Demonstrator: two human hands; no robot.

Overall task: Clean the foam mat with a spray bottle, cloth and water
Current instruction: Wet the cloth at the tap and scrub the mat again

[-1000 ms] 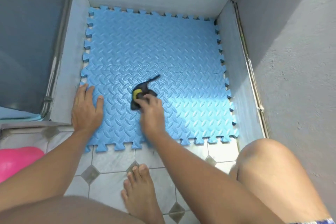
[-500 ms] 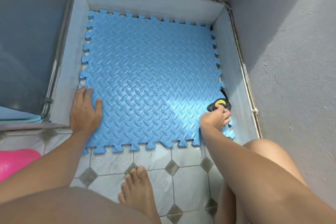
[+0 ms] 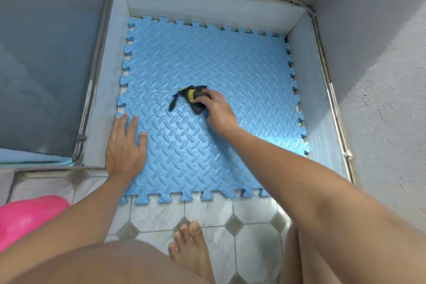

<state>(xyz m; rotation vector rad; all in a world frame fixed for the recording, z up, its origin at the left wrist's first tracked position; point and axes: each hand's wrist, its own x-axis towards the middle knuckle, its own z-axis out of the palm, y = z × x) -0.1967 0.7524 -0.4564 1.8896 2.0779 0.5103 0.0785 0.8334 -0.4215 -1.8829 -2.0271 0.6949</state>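
Observation:
A blue foam mat (image 3: 242, 64) with puzzle edges and a raised tread pattern lies flat in a walled corner of the floor. My right hand (image 3: 217, 110) grips a bunched black and yellow cloth (image 3: 190, 97) and presses it on the middle of the mat, a loose tail of cloth trailing to the left. My left hand (image 3: 125, 145) lies flat with straight fingers on the mat's near left corner. No spray bottle is in view.
Pale walls (image 3: 207, 0) close the mat in on the far, left and right sides. Tiled floor (image 3: 207, 217) runs along the near edge, where my bare foot (image 3: 191, 246) stands. A pink object (image 3: 25, 217) sits at the lower left.
My right hand swept the cloth from the mat's middle to the right edge, then back left and farther up to the centre. My left hand stayed pressed on the near left corner.

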